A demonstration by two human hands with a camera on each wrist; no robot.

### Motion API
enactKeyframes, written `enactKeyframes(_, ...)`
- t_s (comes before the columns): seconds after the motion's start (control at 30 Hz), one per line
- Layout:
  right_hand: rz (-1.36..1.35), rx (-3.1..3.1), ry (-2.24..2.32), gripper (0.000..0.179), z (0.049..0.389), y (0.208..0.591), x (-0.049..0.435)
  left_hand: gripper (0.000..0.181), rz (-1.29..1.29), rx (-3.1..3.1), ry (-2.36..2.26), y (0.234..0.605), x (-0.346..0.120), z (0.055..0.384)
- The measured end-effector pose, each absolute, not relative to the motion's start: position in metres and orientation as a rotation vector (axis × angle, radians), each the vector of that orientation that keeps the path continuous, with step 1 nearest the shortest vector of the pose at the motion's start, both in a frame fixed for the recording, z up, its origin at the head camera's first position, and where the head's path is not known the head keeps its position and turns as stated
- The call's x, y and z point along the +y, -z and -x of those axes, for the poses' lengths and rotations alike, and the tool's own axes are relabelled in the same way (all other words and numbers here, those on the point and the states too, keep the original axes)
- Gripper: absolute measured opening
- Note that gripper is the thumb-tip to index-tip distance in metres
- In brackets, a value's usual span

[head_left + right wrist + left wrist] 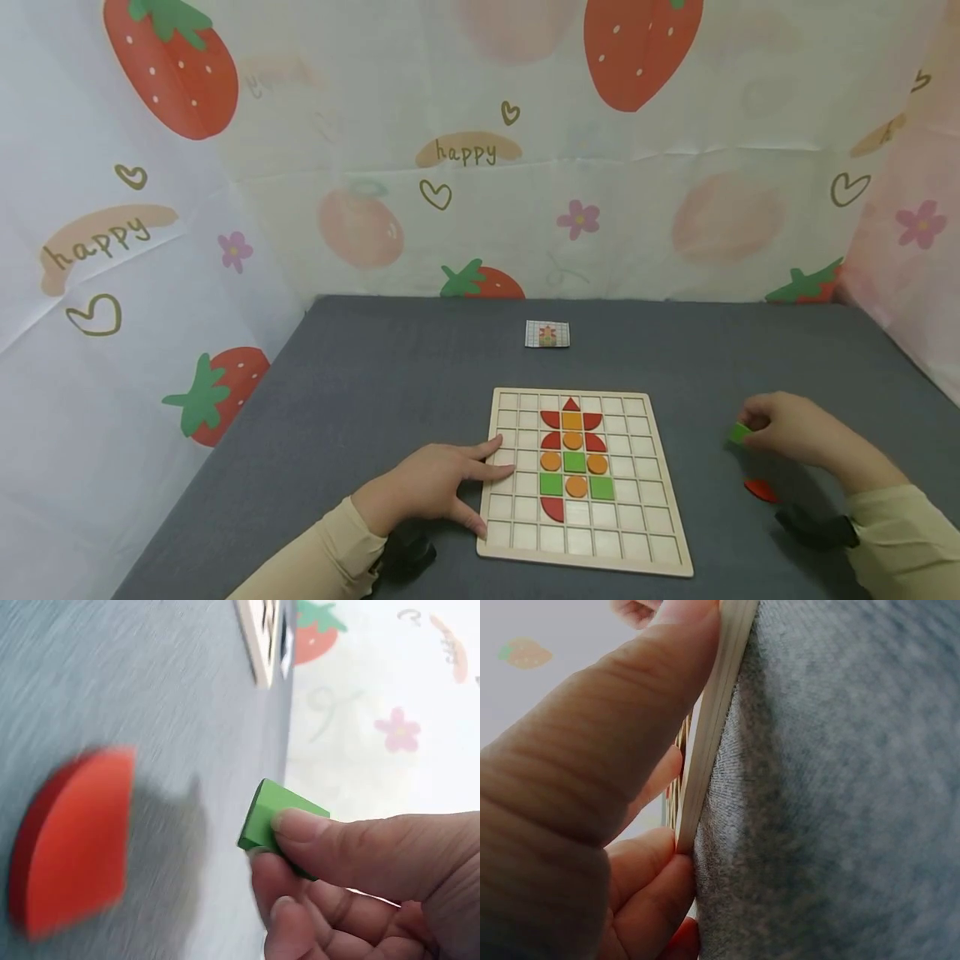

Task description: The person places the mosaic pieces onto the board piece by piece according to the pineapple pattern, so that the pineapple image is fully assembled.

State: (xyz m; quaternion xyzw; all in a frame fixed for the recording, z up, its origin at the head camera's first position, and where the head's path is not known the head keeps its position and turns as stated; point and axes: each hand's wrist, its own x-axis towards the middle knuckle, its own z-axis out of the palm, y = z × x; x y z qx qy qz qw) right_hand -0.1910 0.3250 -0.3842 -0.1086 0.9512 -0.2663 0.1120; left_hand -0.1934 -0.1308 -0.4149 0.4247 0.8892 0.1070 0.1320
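Note:
Between thumb and fingers my right hand (795, 429) pinches a green square block (281, 817), to the right of the board. On the table below that hand lies a red quarter-circle block (82, 836). My left hand (431, 483) rests at the left edge of the wooden grid board (645, 517), its spread fingers over the rim and its thumb against the side. Red, orange and green pieces fill several middle cells, with a red triangle (571, 405) at the top and a red quarter-circle piece (553, 508) lowest.
A small card (547, 334) printed with a grid and coloured pattern lies behind the board. The dark grey tabletop (390, 375) meets a fruit-print cloth (637, 208) at the back and sides. A black wrist strap (817, 529) shows under the right wrist.

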Motion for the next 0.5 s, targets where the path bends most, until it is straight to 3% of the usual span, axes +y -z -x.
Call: enactKeyframes(0.5,0.437,2.845,0.858,0.009,0.187,0.381,0.244,0.08,-1.221,2.587,-0.305,0.416,-0.131,0.195)
